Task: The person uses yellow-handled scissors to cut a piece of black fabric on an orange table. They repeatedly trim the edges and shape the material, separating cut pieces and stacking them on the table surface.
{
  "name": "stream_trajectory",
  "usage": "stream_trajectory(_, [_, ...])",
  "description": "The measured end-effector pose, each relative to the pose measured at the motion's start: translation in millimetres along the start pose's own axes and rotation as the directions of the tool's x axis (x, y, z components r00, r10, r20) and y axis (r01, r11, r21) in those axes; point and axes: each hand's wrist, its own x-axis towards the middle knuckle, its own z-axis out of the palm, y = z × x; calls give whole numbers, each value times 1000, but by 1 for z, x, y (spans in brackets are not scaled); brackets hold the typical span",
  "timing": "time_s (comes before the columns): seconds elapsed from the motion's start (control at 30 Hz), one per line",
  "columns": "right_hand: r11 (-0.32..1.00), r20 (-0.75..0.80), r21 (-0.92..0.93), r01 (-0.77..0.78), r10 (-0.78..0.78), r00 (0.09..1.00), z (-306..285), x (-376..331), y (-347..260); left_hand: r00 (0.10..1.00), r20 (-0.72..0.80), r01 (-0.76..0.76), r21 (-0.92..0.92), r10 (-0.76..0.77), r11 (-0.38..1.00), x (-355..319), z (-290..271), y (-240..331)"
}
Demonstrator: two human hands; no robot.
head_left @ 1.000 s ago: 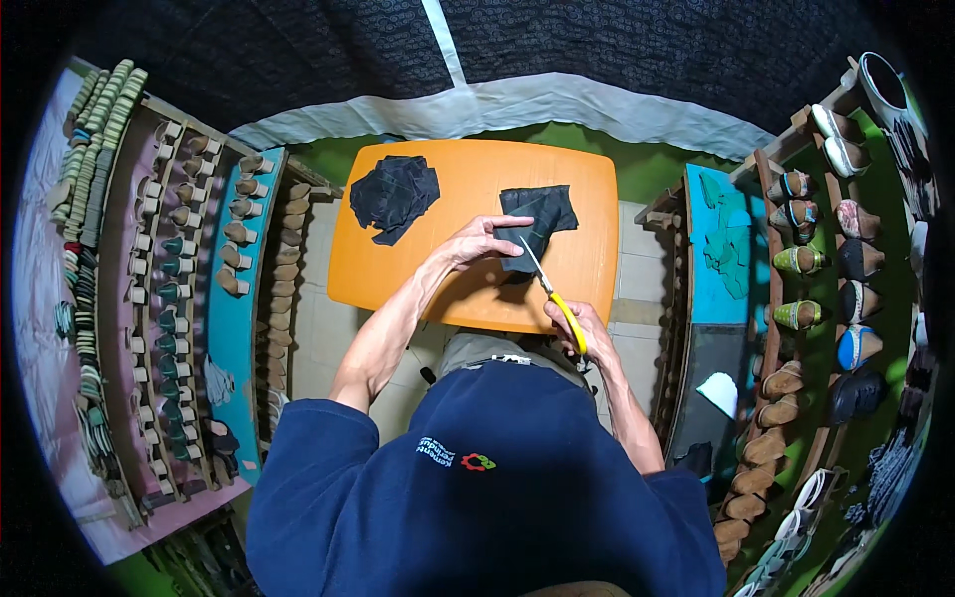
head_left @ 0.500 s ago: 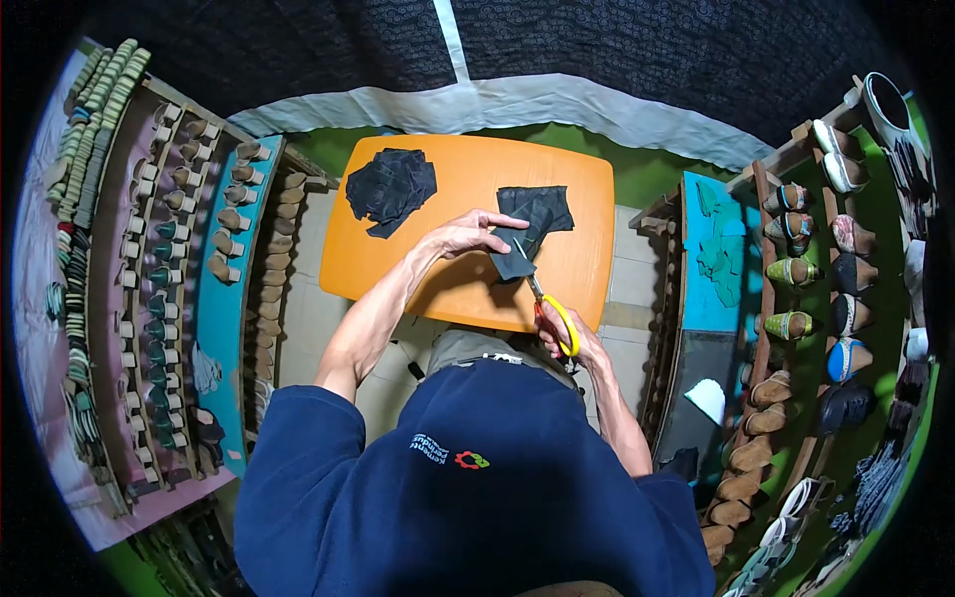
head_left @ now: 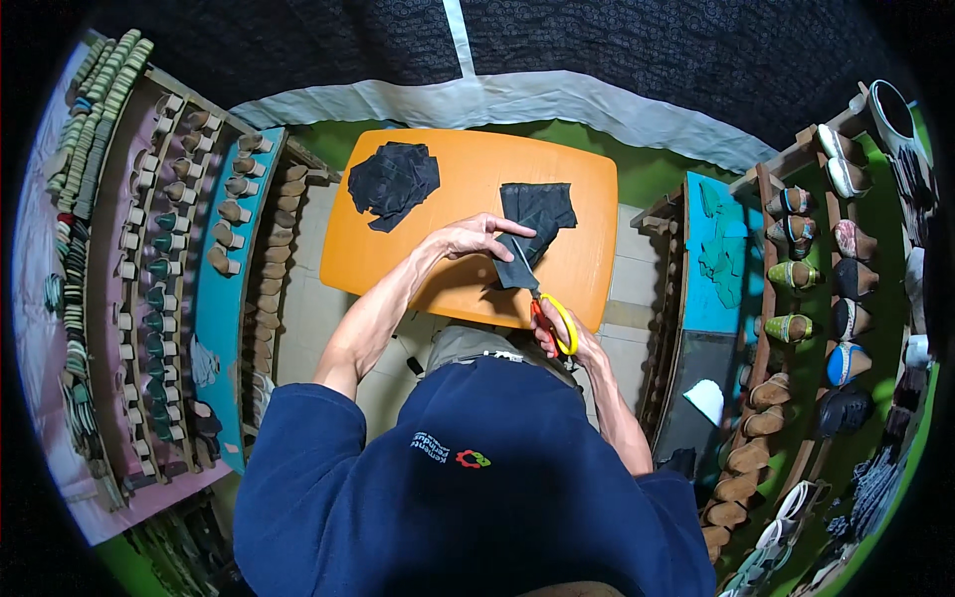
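- Where the head view looks straight down, a dark fabric piece [head_left: 535, 231] lies on the orange counter [head_left: 468, 179], toward its near right part, with its lower tip hanging close to the counter's near edge.
- Judging by its folds and limp edges, the fabric piece looks thin, light and soft; it would likely slide or bunch under a blade, so it is best pinned flat just beside the cut line, not pinched at a loose corner.
- Pressing down on that piece is the left hand [head_left: 476, 237], fingers stretched out flat and only slightly spread, the fingertips [head_left: 525, 231] touching the cloth and closed on nothing.
- Nearer the body, the right hand [head_left: 562, 336] is wrapped through the yellow loops of a pair of scissors [head_left: 537, 298], fingers clamped on the handles.
- Its blades point away from the person and reach into the lower end of the fabric piece; whether they stand apart or together is too small to tell.
- A heap of dark cut pieces [head_left: 394, 181] sits on the far left part of the counter, well apart from both hands.
- Racks of shoe lasts [head_left: 169, 249] line the left side, and shelves of finished shoes [head_left: 806, 269] line the right.
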Motion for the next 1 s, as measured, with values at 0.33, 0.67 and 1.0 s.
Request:
stream_trajectory(0.33, [1000,-67,-5,-21,21,998,-1,0,5,999,-15,42,-34,-43,999,6,-12,-24])
stream_trajectory(0.67, [1000,-124,0,-1,1,992,4,-4,4,998,-47,23,-175,-31,984,4,-13,-24])
stream_trajectory(1.0, [999,-94,-23,42,-44,995,5,-4,3,996,-91,-17,-205,-2,979,-2,-12,-28])
